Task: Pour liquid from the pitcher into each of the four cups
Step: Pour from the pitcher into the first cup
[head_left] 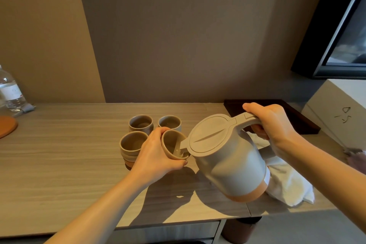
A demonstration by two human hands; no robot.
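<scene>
Water bottle (10,89), nine o'clock: label unreadable. Three cups (132,144) stood on the desk (59,164). Left hand (156,156) gripped the tilted fourth cup (173,144), lifted, centre. Right hand (271,123) wrapped the handle of the pitcher (227,156), spout in the cup's mouth, liquid entering. Advice: tilt slowly, hold cup steady. Box (340,113), three o'clock: handwritten mark, illegible.
</scene>
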